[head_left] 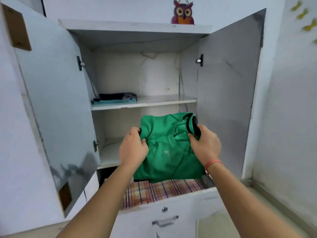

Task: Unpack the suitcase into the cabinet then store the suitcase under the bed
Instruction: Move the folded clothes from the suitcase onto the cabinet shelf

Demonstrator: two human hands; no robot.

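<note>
Here, cabinet [137, 74]: white, fills the middle of the frame, both doors swung wide.
left door [51, 86]: stands open at the left of the frame; one brown patch [17, 28] near its top corner, another near its bottom.
right door [228, 74]: stands open right of centre.
upper shelf [163, 101]: crosses the middle of the frame and bears the folded clothes at its left end.
folded clothes [116, 98]: low stack, dark and striped pieces over pale teal ones, close to the left inner wall.
lower shelf [109, 155]: shows left of centre, behind the left hand; the rest is hidden by the green shirt.
green shirt [164, 155]: folded, dark trim at the collar; held in the air in the lower middle of the frame, before the lower compartment and above the drawer.
left hand [133, 148]: grip closed on the green shirt's left edge, thumb on top.
right hand [205, 145]: grip closed on the green shirt's right edge by the collar, thumb on top.
red thread [213, 164]: round the right wrist.
drawer [171, 201]: pulled out at the bottom of the frame, with a metal handle [165, 220] on its front.
plaid cloth [154, 191]: lies in the drawer, under the green shirt.
owl figure [183, 12]: purple and orange, at the cabinet's top, upper middle of the frame.
yellow shapes [307, 16]: blurred, on the wall at the upper right.
</note>
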